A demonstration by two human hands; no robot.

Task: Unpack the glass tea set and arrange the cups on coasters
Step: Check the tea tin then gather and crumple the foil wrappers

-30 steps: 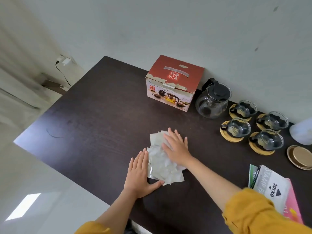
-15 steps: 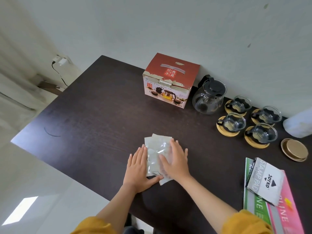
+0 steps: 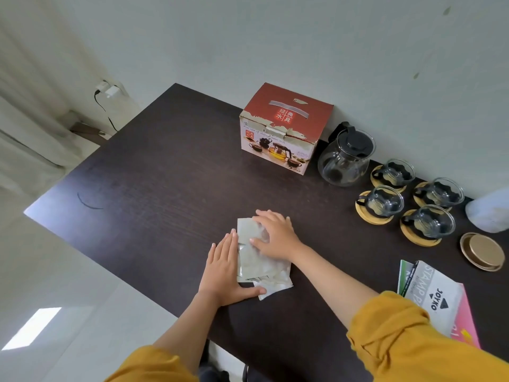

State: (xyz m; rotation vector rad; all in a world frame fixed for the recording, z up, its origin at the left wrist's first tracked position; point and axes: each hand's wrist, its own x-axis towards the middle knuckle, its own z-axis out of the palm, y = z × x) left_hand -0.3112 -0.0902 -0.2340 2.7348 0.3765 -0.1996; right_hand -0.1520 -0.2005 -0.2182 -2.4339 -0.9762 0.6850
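— What's over on the left?

— A pale curtain (image 3: pixel 30 128), then a white charger (image 3: pixel 108 91) plugged into the wall (image 3: pixel 275 37), its black cord hanging down. The floor (image 3: pixel 55 293) is light, with a bright patch of light on it.

— And the bench?

— Dark wood grain, the bench (image 3: pixel 154 172) has a thin curved mark near its left corner. Mid-front, the left hand (image 3: pixel 224 271) lies flat with fingers together, thumb on the edge of a stack of clear plastic wrappers (image 3: pixel 260 267); the right hand (image 3: pixel 275 234) presses open-palmed on top — neither is closed around anything.

— The tea set?

— The red box (image 3: pixel 283 128) stands at the back by the wall. Just right of it is the glass teapot (image 3: pixel 345 161) with its black lid, then four glass cups (image 3: pixel 384 201), each on a round wooden coaster (image 3: pixel 369 216). Farther right lie a gold lid (image 3: pixel 482 250) and stamp pad packets (image 3: pixel 432 296).
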